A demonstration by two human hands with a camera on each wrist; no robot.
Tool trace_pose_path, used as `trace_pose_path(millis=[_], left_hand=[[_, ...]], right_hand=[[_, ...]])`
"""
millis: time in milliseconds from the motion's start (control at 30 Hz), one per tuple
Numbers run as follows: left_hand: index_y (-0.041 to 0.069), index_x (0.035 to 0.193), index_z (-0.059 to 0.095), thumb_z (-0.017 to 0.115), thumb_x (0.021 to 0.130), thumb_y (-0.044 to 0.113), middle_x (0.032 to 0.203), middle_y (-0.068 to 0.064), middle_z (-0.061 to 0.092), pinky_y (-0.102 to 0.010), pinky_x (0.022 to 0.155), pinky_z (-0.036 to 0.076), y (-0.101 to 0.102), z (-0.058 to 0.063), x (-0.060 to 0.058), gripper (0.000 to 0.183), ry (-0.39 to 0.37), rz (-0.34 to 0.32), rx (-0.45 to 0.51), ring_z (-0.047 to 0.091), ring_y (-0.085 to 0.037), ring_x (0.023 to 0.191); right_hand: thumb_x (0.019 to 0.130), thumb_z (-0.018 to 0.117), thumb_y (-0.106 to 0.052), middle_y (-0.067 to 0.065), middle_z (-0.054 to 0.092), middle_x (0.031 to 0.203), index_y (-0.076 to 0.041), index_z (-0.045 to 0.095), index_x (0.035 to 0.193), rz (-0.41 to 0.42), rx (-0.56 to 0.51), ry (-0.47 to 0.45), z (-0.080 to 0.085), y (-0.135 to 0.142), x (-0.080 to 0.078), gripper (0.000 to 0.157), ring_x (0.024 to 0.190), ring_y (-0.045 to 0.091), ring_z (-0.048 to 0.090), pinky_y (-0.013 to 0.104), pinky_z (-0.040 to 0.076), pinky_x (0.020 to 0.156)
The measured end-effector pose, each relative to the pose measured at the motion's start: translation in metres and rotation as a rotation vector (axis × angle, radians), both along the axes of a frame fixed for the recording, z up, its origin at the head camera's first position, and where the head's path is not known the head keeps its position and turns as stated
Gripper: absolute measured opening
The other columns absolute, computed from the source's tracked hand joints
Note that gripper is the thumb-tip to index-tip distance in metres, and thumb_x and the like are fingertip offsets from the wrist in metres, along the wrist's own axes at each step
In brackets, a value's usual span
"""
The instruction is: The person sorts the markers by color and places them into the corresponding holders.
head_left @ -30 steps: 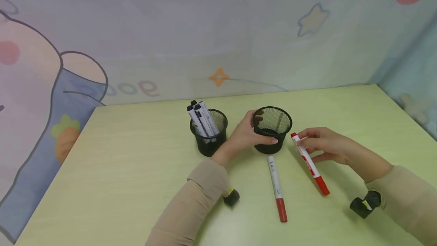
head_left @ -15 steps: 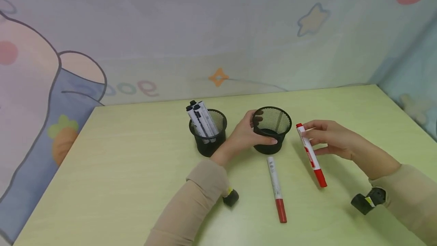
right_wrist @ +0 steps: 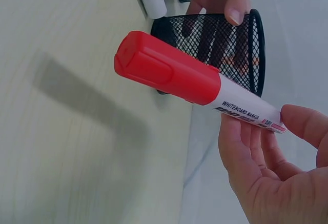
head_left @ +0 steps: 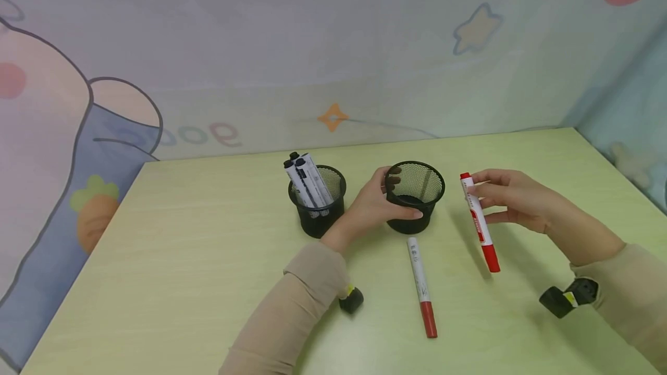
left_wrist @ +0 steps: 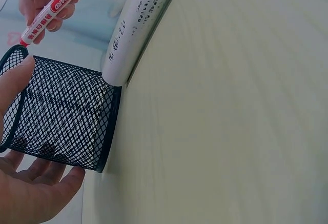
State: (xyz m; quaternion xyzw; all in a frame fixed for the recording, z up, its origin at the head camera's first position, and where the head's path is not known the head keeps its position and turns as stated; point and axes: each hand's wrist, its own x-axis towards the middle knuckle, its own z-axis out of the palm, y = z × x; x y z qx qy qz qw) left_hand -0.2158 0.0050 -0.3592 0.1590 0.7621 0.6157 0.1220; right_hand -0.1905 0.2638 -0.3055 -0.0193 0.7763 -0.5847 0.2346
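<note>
On the pale table (head_left: 208, 259), a black mesh cup (head_left: 411, 227) is held upright by the left hand (head_left: 371, 204), with its fingers curled round the wall and its thumb laid near the rim. To the right of this cup — and apart from it, as is seen in the head view — a whiteboard marker (head_left: 476, 213) is pinched above the table by the thumb and fingertips of the right hand (head_left: 513, 198), tilted, its red cap lower. The printed words "WHITEBOARD MARKER" are made readable by the right wrist view; in the head view they are too small. Only by the head view are shown whole the second cup (head_left: 320, 223), with its black-ended markers (head_left: 311, 184), and the red-capped pen (head_left: 421, 282) lying on the table.
</note>
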Motion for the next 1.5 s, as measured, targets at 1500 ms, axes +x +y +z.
trace_pose_path(millis=[1500], left_hand=[[0.013, 0.136, 0.036, 0.087, 0.064, 0.015, 0.136, -0.004, 0.046, -0.030, 0.097, 0.037, 0.001, 0.000, -0.001, 0.088, 0.021, 0.003, -0.024, 0.043, -0.020, 0.124]], right_hand=[[0.096, 0.050, -0.007, 0.003, 0.061, 0.091, -0.015, 0.063, 0.098, -0.074, -0.363, 0.034, 0.043, -0.007, -0.013, 0.016, 0.079, 0.017, 0.063, 0.035, 0.055, 0.070]])
